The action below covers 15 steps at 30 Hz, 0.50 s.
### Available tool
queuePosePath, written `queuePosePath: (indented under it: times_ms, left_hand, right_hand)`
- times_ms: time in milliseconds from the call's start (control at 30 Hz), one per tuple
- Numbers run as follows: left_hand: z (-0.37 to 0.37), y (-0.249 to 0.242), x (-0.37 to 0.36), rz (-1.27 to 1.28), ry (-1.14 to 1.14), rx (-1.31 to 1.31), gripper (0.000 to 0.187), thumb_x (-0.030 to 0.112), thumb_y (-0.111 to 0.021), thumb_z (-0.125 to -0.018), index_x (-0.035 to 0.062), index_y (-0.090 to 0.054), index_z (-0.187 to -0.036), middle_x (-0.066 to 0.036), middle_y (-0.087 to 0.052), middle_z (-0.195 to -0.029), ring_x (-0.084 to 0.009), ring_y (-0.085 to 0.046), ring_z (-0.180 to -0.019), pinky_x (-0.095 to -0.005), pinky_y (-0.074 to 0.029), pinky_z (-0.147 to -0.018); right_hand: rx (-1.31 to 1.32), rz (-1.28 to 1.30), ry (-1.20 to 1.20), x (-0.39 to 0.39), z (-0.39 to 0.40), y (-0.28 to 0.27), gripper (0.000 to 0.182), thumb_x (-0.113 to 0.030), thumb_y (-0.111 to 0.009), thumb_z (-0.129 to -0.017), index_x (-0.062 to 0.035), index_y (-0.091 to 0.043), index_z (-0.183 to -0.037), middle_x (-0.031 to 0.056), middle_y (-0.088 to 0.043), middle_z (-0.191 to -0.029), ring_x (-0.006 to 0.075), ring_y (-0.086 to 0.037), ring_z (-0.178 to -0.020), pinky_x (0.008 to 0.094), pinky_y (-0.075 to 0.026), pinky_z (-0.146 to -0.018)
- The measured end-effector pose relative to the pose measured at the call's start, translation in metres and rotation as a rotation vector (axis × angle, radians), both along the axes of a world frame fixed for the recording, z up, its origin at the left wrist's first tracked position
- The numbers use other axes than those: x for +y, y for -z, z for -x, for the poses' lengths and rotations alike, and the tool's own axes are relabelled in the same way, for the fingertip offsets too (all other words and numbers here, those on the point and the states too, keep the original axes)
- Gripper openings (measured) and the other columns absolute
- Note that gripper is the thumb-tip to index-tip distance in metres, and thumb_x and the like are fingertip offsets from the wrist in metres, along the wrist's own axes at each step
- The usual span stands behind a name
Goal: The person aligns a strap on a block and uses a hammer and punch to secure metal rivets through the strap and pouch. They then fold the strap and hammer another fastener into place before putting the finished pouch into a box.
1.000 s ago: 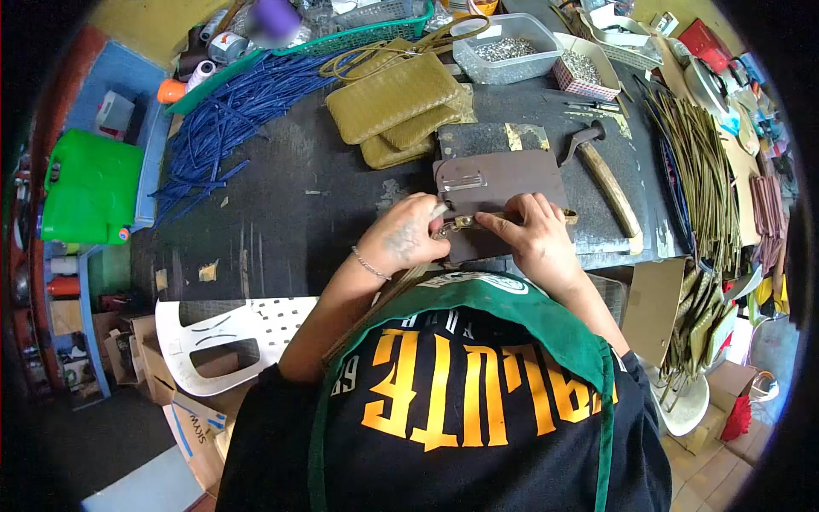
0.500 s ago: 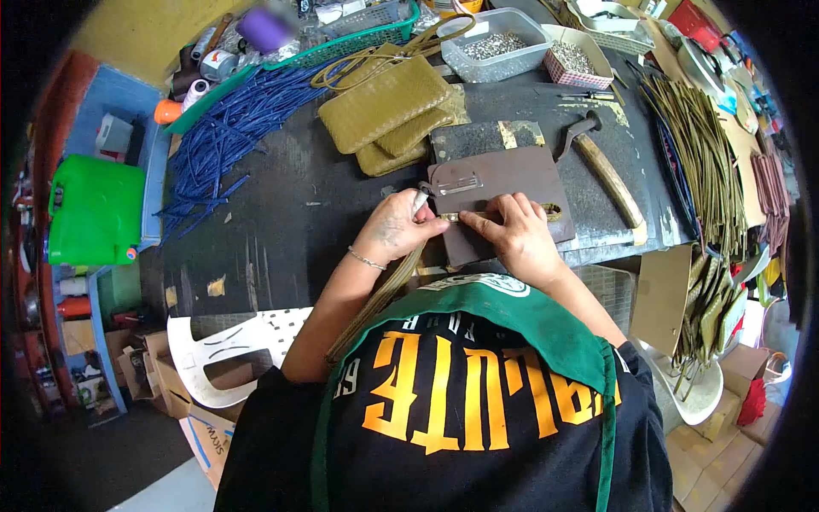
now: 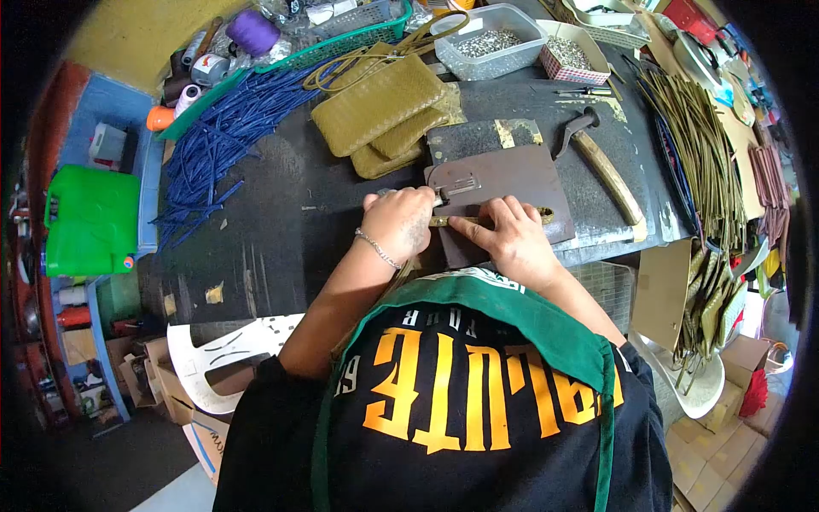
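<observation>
My left hand (image 3: 401,224) is closed, knuckles up, around a small metal tool (image 3: 440,197) whose kind I cannot make out. Only its tip shows past the fingers, beside the brown board (image 3: 520,175). A narrow olive woven strap (image 3: 438,221) lies across the board. My right hand (image 3: 512,239) rests on that strap, fingers stretched out and pressing it down from above. The strap's looped end (image 3: 547,215) shows past the right fingers. Part of the strap hangs toward my lap below the left hand, mostly hidden by it.
A hammer (image 3: 601,162) lies right of the board. Olive woven pouches (image 3: 375,107) and blue strips (image 3: 205,145) are at the left. A clear tub (image 3: 490,43) and a checked box (image 3: 573,55) of small metal parts stand behind. Olive strips (image 3: 704,145) hang at the right edge.
My left hand has turned over, back upward, and its fingertips have left the strap's end as it grips the metal tool. My right hand stays nearly in place on the strap.
</observation>
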State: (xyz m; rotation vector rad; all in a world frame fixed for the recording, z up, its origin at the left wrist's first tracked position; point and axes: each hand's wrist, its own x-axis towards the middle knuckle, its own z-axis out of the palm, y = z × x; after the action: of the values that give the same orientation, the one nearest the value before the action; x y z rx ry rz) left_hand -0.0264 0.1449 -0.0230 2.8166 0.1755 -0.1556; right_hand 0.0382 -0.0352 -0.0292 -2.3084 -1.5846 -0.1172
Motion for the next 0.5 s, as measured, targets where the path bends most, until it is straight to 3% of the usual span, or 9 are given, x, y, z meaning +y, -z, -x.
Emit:
queuePosePath:
  times_ms: [100,167,233,300,367,433,500]
  left_hand:
    - [-0.003,0.005,0.008,0.107,0.04,0.01,0.02,0.012,-0.06,-0.057,0.0025,-0.048,-0.07,-0.014,-0.054,-0.067,-0.0325,-0.055,-0.066,-0.0375,-0.043,-0.056]
    - [-0.005,-0.002,0.014,0.432,0.132,0.123,0.029,0.02,-0.067,-0.056,0.0019,-0.047,-0.068,-0.014,-0.052,-0.064,-0.0303,-0.053,-0.061,-0.0356,-0.042,-0.054]
    - [-0.008,-0.006,0.016,0.427,0.146,0.177,0.036,0.026,-0.07,-0.056,0.0018,-0.046,-0.066,-0.012,-0.05,-0.061,-0.026,-0.051,-0.057,-0.0331,-0.04,-0.053]
    - [-0.008,0.001,0.018,0.52,-0.015,0.136,0.038,0.029,-0.071,-0.055,0.0015,-0.047,-0.065,-0.014,-0.051,-0.066,-0.029,-0.052,-0.063,-0.035,-0.042,-0.057]
    - [-0.005,0.006,0.013,0.491,-0.036,-0.016,0.035,0.028,-0.07,-0.056,0.002,-0.047,-0.064,-0.013,-0.049,-0.067,-0.0281,-0.05,-0.067,-0.0345,-0.041,-0.06]
    - [-0.005,0.006,0.008,0.524,0.072,-0.278,0.029,0.016,-0.07,-0.058,-0.0002,-0.054,-0.076,-0.009,-0.051,-0.071,-0.0217,-0.048,-0.064,-0.0303,-0.04,-0.059]
    - [-0.001,0.007,0.005,0.455,0.162,-0.374,0.029,0.009,-0.068,-0.057,-0.0014,-0.055,-0.08,-0.009,-0.052,-0.072,-0.0244,-0.049,-0.07,-0.0313,-0.04,-0.064]
  right_hand:
    - [0.022,0.02,0.051,-0.004,-0.004,-0.003,0.035,-0.015,-0.045,-0.072,-0.0231,-0.057,-0.104,0.0032,-0.044,-0.081,0.0199,-0.045,-0.081,0.0339,-0.036,-0.069]
    - [0.037,0.037,0.085,-0.008,-0.007,-0.003,0.034,-0.015,-0.045,-0.072,-0.0232,-0.058,-0.103,0.0029,-0.044,-0.08,0.0197,-0.045,-0.08,0.0338,-0.036,-0.068]
    - [0.049,0.031,0.112,-0.01,-0.01,-0.003,0.039,-0.01,-0.047,-0.069,-0.0242,-0.057,-0.103,0.0031,-0.044,-0.081,0.0197,-0.045,-0.08,0.034,-0.036,-0.07]
    - [0.067,0.053,0.119,-0.009,-0.011,-0.004,0.04,-0.009,-0.048,-0.068,-0.025,-0.058,-0.103,0.003,-0.044,-0.081,0.0199,-0.045,-0.08,0.0341,-0.036,-0.071]
    - [0.033,0.025,0.107,-0.008,-0.012,-0.005,0.038,-0.009,-0.048,-0.068,-0.0251,-0.059,-0.101,0.003,-0.045,-0.081,0.02,-0.045,-0.08,0.0344,-0.036,-0.071]
    - [0.018,0.014,0.102,-0.009,-0.013,-0.003,0.035,-0.012,-0.047,-0.069,-0.0256,-0.06,-0.099,0.0029,-0.045,-0.081,0.0194,-0.045,-0.081,0.0346,-0.036,-0.072]
    - [0.002,0.004,0.09,-0.009,-0.013,-0.002,0.033,-0.015,-0.046,-0.071,-0.0261,-0.06,-0.098,0.0028,-0.045,-0.082,0.0189,-0.045,-0.082,0.0348,-0.035,-0.072]
